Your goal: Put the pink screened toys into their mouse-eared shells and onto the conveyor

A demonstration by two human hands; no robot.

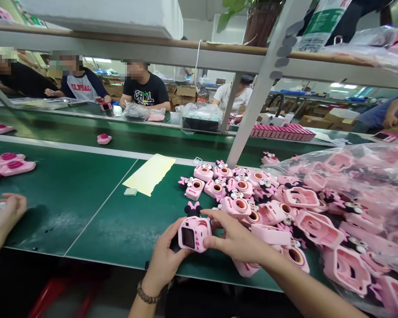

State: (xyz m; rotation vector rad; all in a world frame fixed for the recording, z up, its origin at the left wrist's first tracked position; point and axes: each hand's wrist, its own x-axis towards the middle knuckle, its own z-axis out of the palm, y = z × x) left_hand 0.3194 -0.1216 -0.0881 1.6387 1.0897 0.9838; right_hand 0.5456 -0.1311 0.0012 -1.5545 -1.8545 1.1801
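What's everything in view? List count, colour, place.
Pink camera: 1, pink, between both hands
Pink covers: many, pink, right of hands
Plastic bag: 1, clear, far right
Sheet: 1, yellow, mid-table
Block: 1, pale green, beside sheet
Loose pieces: several, pink, left half
Worktable: 1, green, foreground
Bottle: 1, green-labelled, upper right
Pot: 1, brown, upper shelf
Foam box: 1, white, upper left
Cardboard boxes: several, brown, background
Co-workers: several, mixed clothing, far side
Co-worker's hand: 1, left edge
Bracelet: 1, brown, left wrist
Left hand: 1, bare, on camera
Right hand: 1, bare, on camera
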